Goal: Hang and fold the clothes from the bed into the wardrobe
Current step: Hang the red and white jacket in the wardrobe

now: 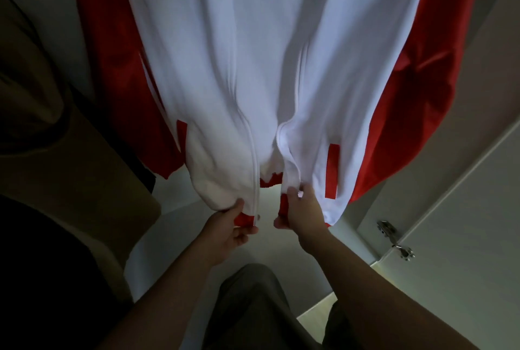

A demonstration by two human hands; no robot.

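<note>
The red-and-white zip jacket [267, 54] hangs lengthwise down inside the wardrobe [464, 180], its open zip running vertically between the hands, left hand [230, 225] and right hand [302, 210] each pinching its own hem corner, near but apart.

Dark olive-grey trousers [253, 307] cover the legs; above them, the left hand [228, 228] and right hand [304, 211] are bare, arms [365, 279] unsleeved.

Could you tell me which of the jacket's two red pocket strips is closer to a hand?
The strip on the panel that the right hand grips; the other strip sits higher, beside the red sleeve.
</note>
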